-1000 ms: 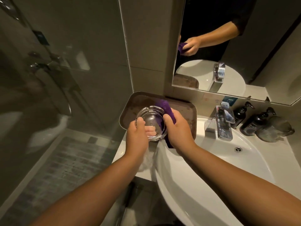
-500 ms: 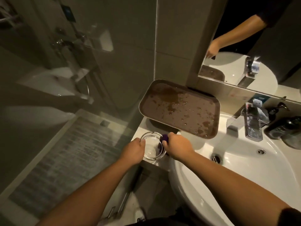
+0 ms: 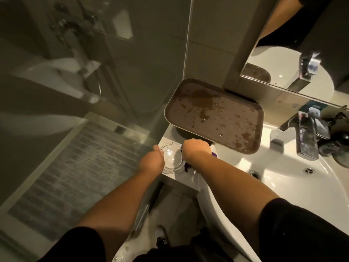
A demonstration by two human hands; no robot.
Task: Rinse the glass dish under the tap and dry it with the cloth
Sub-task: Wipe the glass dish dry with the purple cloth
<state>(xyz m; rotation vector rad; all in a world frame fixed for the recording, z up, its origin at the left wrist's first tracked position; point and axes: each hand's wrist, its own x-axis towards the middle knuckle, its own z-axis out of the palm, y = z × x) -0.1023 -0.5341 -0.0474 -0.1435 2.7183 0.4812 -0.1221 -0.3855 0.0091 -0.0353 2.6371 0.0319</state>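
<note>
White ceramic, that broad oval washbasin, fills the right side, and its chrome tap runs dry, well apart from the action. Beside it, the brown rectangular tray sits spattered with droplets, which may be why the work sits off it. On to the white counter corner: the round clear glass dish rests there, likely for a firm base while drying. The left hand braces the dish's near-left rim, thumb against the glass; its fingers are hidden, so their closure cannot be told. The right hand is curled shut at the far-right rim, and the purple cloth peeks out beneath the wrist, apparently bunched in its grip.
</note>
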